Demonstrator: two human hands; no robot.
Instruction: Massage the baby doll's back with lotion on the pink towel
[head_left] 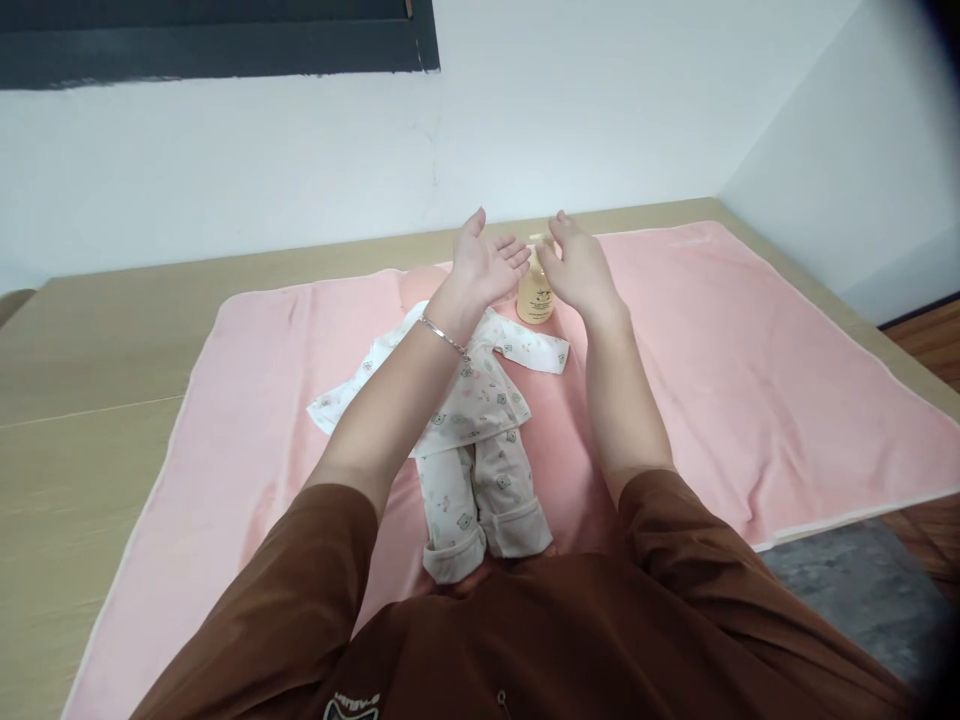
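Observation:
My left hand point(489, 266) is held palm up with its fingers stretched out, empty, a silver bracelet on the wrist. Across from it, my right hand point(579, 264) shows its back, fingers loosely bent toward the left palm and apart from it. Just behind and between the hands stands a yellow pump bottle point(535, 300); my right fingers overlap its top in view, and I cannot tell if they touch it. Below my left forearm lies a baby doll in a white patterned top point(480, 400) and white trousers point(504, 482) with rolled cuffs. My arm partly hides its upper body and head.
A pink blanket point(697, 380) with a pale edge lies under the doll on a wooden table point(97, 370). Behind the table rises a white wall point(585, 110), and another wall meets it at the right. A grey surface point(855, 575) shows at the lower right.

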